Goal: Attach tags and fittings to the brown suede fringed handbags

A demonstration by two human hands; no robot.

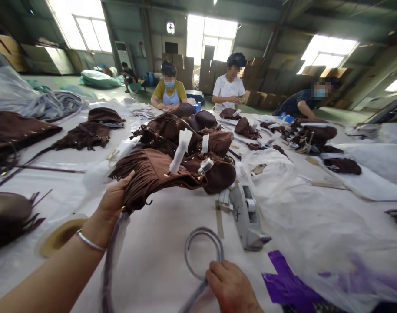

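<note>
My left hand (pixel 114 194) grips the end of a dark brown fringed bag (pixel 156 167) at the middle of the table. White tissue paper pokes out of the bag, and a small wrapped piece of hardware sits near its right end. From the bag's near end a plastic-wrapped strap (pixel 111 267) hangs down and runs out of the frame below. At the lower middle, my right hand (pixel 231 284) is closed on a grey plastic-wrapped strap (pixel 197 294), whose end curls into a loop above the fingers. Whether both lengths are one strap cannot be seen.
A grey tape dispenser (pixel 246 217) stands right of the bag. Purple tape (pixel 288 280) lies over clear plastic at lower right. Behind my left wrist is a tape roll (pixel 57 239). More brown bags (pixel 214 141) are piled beyond. Several co-workers (pixel 169 89) are across the table.
</note>
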